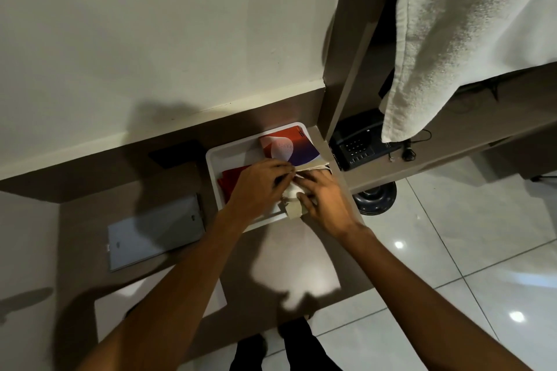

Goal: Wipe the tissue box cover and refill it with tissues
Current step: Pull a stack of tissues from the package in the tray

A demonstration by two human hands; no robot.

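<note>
Brown desk [301, 250], white tray [212, 166]: my left hand [256, 187] and right hand [324, 202] both pinch white tissues [291, 191] (cover hidden); I'd keep the stack flat and feed it squarely.

The room is dim, with soft light from above. The wall [150, 24] is the brightest part, a pale grey-green. Under it the desk [99, 214] is dark brown and full of shadows. A big dark shadow of the arms lies left of the tray [217, 159]. A bright patch of light sits on the desk just below the tray. Right of the desk, the floor [452, 250] shines with small white spots of glare. The hands look a bit blurry. Straight lines bend near the edges.
</note>
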